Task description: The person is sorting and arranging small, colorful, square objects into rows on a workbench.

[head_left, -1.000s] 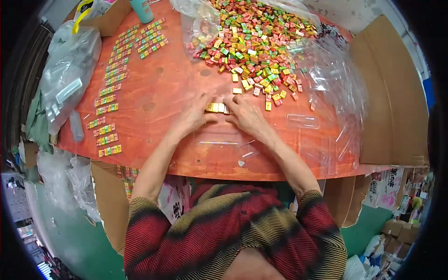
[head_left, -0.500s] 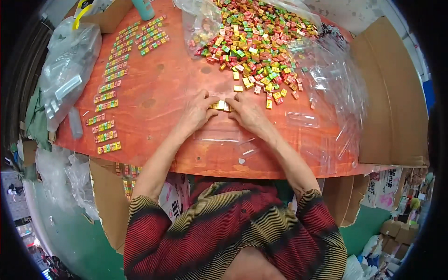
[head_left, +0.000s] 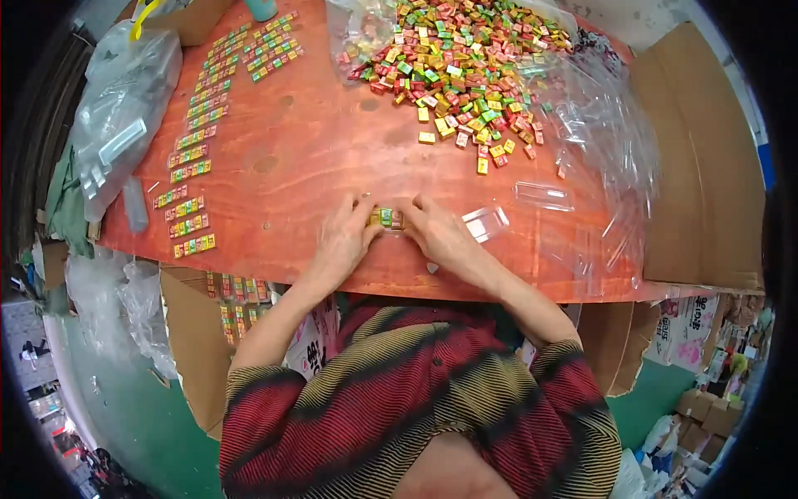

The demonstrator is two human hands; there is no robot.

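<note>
Between my two hands lies a short row of small yellow, green and red boxes, close to the table's near edge. My left hand pinches its left end with thumb and fingers. At the other end, my right hand presses in the same way. The fingers partly cover the row, and I cannot tell whether it sits in a tray. Just right of my right hand rests a clear plastic tray. A second clear tray lies further right.
A heap of loose small boxes spreads over the far side of the red table. Packed rows line the left. Clear plastic and a cardboard box stand at the right. A plastic bag hangs far left.
Both hands have come nearer to the table's front edge with the row between them. The clear tray that lay in front of them no longer shows there; one now shows beside my right hand.
</note>
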